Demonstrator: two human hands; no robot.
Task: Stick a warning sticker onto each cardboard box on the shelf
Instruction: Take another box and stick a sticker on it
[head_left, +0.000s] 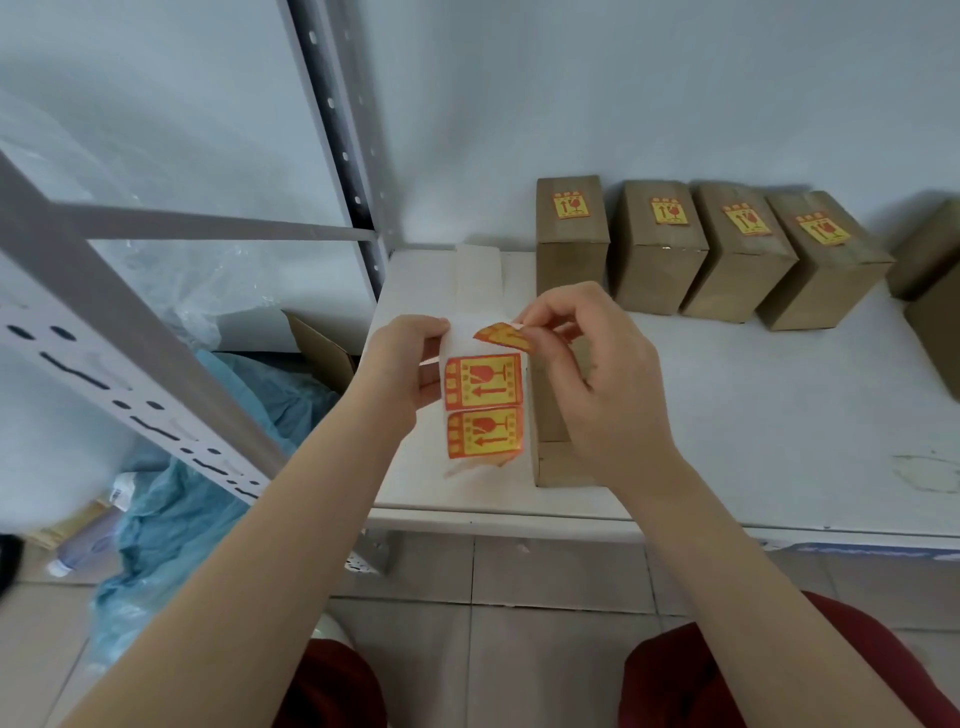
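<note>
From your head camera: your left hand pinches the backing strip taut so your right hand can peel a warning sticker free. The unlabelled box waits right below, on the shelf.

The white shelf bears four stickered cardboard boxes at the back and another box near the front edge.

Pale wall, tiled floor (grey shelving upright)
</note>
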